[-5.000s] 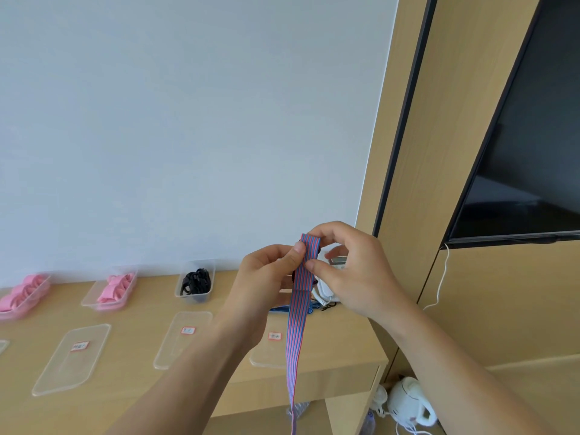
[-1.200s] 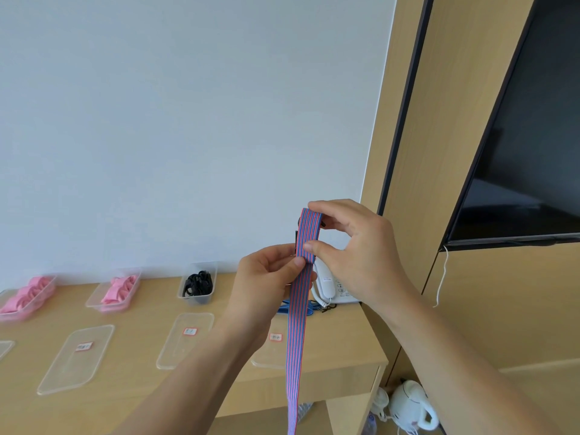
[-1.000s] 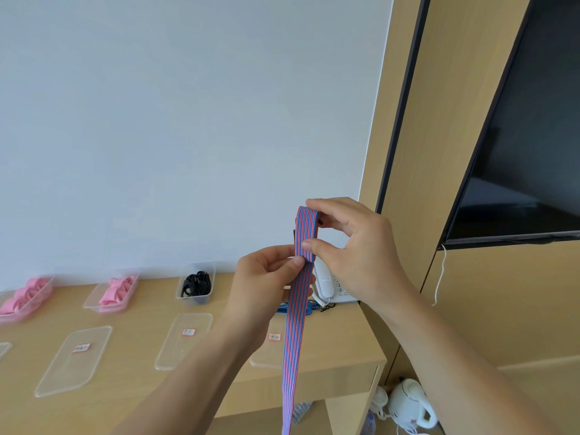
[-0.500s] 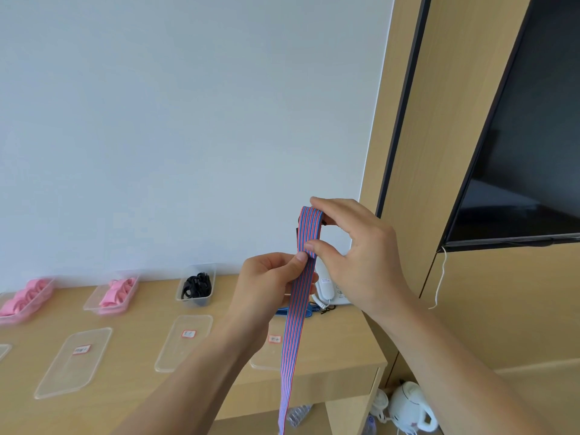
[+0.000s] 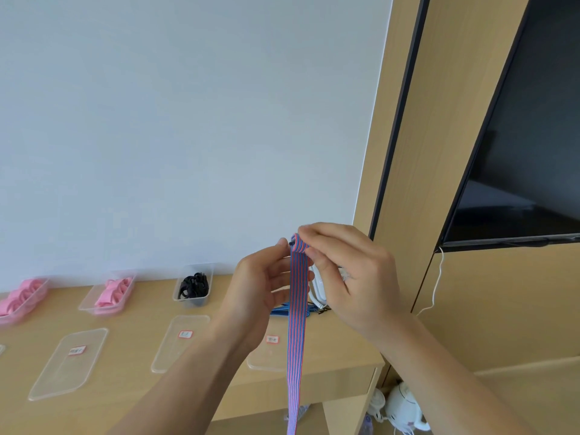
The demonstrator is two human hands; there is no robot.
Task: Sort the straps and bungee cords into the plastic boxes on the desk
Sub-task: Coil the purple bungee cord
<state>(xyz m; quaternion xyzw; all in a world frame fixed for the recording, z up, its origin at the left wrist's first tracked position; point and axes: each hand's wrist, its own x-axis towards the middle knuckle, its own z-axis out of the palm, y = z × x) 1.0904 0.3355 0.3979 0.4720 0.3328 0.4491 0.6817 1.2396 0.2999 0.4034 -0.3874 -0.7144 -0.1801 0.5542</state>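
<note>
Pink-and-blue striped webbing is what both hands are busy with. The striped strap (image 5: 297,309) is held up in the air in front of the table (image 5: 135,320), its top end turned over into a small tight roll, and the rest hangs straight down past the table's front edge and out of the bottom of the view.

The right hand (image 5: 348,271) pinches the roll from the right side, forefinger laid over the top and thumb just beneath it. The left hand (image 5: 257,287) meets the roll from the left, one fingertip pressed to its side. Its other fingers curl in behind the hanging strap; I cannot tell whether they press it.

Along the back of the table stand three clear plastic boxes. Two hold pink straps, the far-left box (image 5: 18,301) cut by the frame edge and the second box (image 5: 110,291) beside it. The third box (image 5: 193,285) holds black cords. Three clear lids with small labels lie flat nearer the front: the left lid (image 5: 67,364), the middle lid (image 5: 179,342) and the right lid (image 5: 270,353), the last partly behind the strap. Blue cords (image 5: 282,310) lie on the table behind the hands, next to a white telephone (image 5: 317,290) mostly hidden by the right hand.

A dark screen (image 5: 518,152) is mounted in the wooden panelling on the right. A white kettle (image 5: 405,409) sits on the floor below the table's end.
</note>
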